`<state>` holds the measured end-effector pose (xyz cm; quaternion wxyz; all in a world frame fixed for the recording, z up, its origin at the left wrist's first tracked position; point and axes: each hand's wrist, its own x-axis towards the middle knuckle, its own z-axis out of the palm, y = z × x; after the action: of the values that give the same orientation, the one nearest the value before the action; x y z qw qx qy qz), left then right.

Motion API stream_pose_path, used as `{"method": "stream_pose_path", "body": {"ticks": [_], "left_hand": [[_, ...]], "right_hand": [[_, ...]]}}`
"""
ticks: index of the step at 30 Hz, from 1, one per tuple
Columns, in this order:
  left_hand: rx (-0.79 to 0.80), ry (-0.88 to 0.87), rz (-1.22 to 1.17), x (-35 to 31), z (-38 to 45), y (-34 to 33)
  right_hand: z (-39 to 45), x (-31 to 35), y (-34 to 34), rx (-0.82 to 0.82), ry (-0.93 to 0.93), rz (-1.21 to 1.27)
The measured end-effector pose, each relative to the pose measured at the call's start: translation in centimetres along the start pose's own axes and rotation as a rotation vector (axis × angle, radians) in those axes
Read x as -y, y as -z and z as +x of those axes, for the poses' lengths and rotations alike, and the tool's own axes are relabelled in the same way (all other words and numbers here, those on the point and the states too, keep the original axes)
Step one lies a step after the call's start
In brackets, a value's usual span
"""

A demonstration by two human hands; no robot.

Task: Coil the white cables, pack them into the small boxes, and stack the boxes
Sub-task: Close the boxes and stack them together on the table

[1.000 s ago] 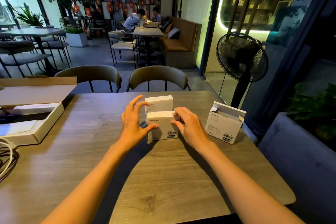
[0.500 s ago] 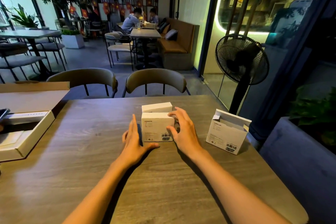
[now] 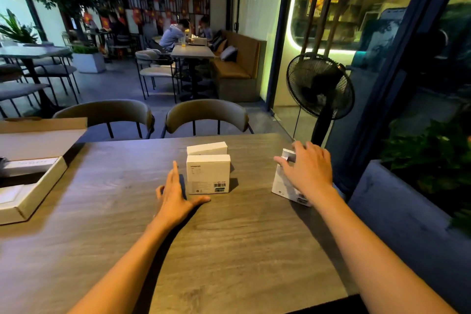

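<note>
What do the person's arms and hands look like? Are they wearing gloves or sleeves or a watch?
No gloves, no sleeves and no watch. Both forearms are bare all the way from the bottom edge of the picture to the wrists. The left hand and the right hand are bare too, with no rings or bracelets that can be seen. Nothing is written or marked on them.

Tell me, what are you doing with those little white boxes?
A person is packing small boxes at a wooden table. Two closed white boxes stand one behind the other in the middle. The left hand rests flat on the table beside them. The right hand reaches onto a third box with an open flap, near the table's right edge.
</note>
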<state>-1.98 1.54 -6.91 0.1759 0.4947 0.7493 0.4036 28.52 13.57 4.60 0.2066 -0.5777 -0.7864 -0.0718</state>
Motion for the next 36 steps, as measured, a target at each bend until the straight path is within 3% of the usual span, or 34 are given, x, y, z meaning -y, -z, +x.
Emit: {"method": "stream_pose_path", "body": {"ticks": [3, 13, 16, 20, 24, 30, 36], "left_hand": [[0.005, 0.028, -0.047, -0.1, -1.0, 0.2], [0.077, 0.126, -0.159, -1.0, -2.7, 2.4], [-0.006, 0.023, -0.082, -1.4, -2.8, 2.5], [-0.202, -0.251, -0.065, -5.5, -3.4, 3.7], [-0.164, -0.444, -0.139, -10.8, -4.2, 4.6], [-0.027, -0.498, -0.394, -14.8, -5.0, 3.6], [-0.008, -0.421, -0.455, -12.5, -5.3, 2.3]], "right_hand": [[-0.4, -0.8, -0.1, 0.192, -0.008, -0.035], [-1.1, -0.6, 1.6, 0.257, 0.095, 0.054], [-1.6, 0.5, 2.2, 0.224, 0.118, 0.114], [-2.3, 3.0, 4.4, 0.12, 0.255, 0.222], [-2.4, 5.8, 7.0, 0.221, 0.36, 0.421], [-3.0, 7.9, 7.4, 0.207, 0.449, 0.67], [-4.2, 7.3, 5.3, 0.197, 0.39, 0.768]]}}
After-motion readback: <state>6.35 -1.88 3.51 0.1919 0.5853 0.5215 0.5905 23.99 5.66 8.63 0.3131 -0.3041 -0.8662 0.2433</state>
